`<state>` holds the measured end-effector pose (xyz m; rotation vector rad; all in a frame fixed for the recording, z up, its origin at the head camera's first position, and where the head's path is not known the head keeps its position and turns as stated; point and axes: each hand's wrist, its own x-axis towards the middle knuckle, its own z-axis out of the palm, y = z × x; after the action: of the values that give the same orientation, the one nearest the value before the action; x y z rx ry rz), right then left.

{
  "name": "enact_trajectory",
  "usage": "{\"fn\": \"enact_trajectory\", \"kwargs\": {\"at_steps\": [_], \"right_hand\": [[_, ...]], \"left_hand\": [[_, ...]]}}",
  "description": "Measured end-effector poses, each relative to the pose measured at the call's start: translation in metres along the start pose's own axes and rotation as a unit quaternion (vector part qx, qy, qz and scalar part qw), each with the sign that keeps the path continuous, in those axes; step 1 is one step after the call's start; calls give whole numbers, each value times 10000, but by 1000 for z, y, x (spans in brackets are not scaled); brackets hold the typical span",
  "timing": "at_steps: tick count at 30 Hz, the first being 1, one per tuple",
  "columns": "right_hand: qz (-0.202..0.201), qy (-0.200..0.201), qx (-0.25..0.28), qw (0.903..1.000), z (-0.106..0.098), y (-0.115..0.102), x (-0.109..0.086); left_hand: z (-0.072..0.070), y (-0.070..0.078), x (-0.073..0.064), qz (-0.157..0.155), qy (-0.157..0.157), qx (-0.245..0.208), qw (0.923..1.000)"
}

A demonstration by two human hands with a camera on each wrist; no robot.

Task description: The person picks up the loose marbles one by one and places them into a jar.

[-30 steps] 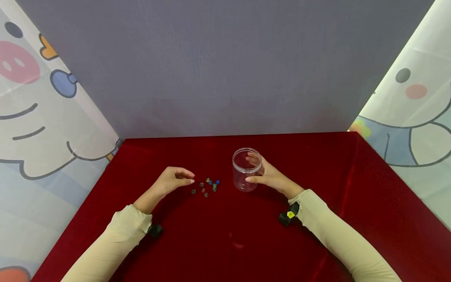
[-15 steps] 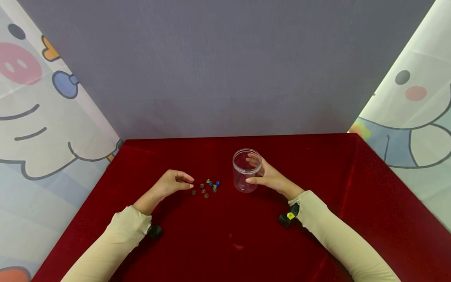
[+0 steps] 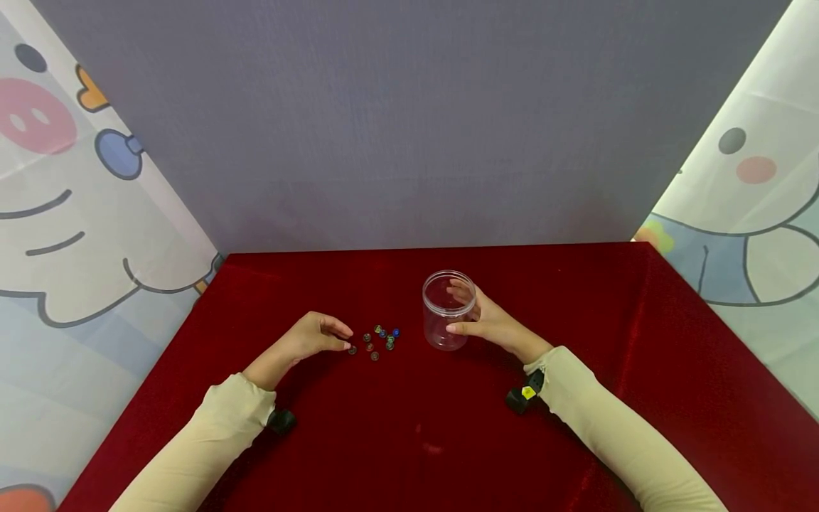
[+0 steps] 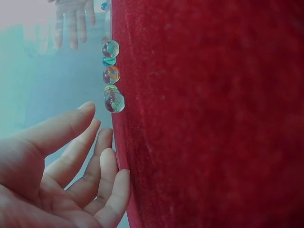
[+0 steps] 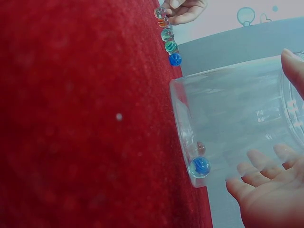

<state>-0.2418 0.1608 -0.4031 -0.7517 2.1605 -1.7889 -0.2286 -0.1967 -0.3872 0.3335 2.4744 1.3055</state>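
Several glass marbles (image 3: 374, 356) lie loosely grouped on the red cloth in the head view. My left hand (image 3: 311, 336) is at their left, thumb and fingers parted, fingertips right by the leftmost marble (image 3: 352, 350). The left wrist view shows the left hand (image 4: 71, 171) with nothing between its fingers, below a row of marbles (image 4: 114, 101). My right hand (image 3: 489, 323) holds a clear lidless jar (image 3: 441, 338) upright, thumb on the near side and fingers behind. Low in the jar, the right wrist view shows a blue-swirled marble (image 5: 200, 166) and a smaller reddish one.
Red cloth (image 3: 409, 441) covers the table, with a grey wall (image 3: 409, 128) along its back edge. Cartoon-printed sheets (image 3: 96, 235) stand at both sides. A black wrist-worn device (image 3: 281, 421) sits under the left forearm.
My left hand has lowered slightly, bringing its fingertips to the leftmost marble. My right hand stays on the jar in the same place. The marbles have not moved.
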Motion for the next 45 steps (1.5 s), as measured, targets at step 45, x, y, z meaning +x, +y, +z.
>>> {"fn": "enact_trajectory", "kwargs": {"at_steps": [45], "right_hand": [[65,47,147,9999,1,-2,0]], "left_hand": [[5,-1,5,9,-464,457,9979]]}}
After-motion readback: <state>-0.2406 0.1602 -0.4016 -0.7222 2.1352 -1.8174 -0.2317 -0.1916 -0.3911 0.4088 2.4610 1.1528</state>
